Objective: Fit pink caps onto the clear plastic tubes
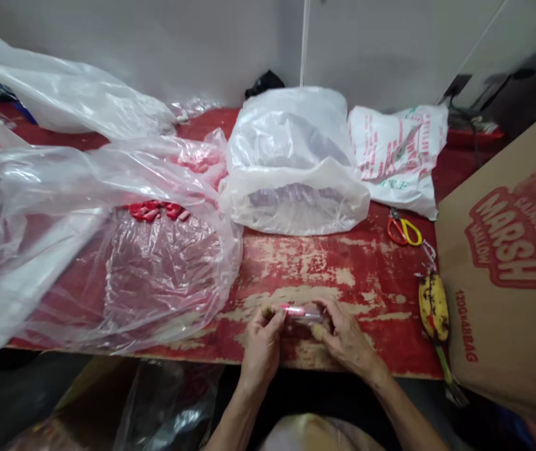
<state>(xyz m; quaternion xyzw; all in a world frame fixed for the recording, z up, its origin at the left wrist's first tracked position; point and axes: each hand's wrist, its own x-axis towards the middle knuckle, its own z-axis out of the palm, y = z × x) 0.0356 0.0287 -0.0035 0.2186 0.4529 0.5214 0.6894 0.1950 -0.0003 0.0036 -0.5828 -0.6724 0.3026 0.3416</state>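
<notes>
Left grip (262, 341) and right grip (346, 335) are pinching a slim pink-and-clear shiny cylinder (298, 311), unreleased; glossy red pieces (148, 211) are lying at ten o'clock.

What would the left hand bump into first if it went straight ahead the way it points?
Beyond the pink item it holds, the left hand would probably meet the middle white bag, though its height is unclear.
</notes>
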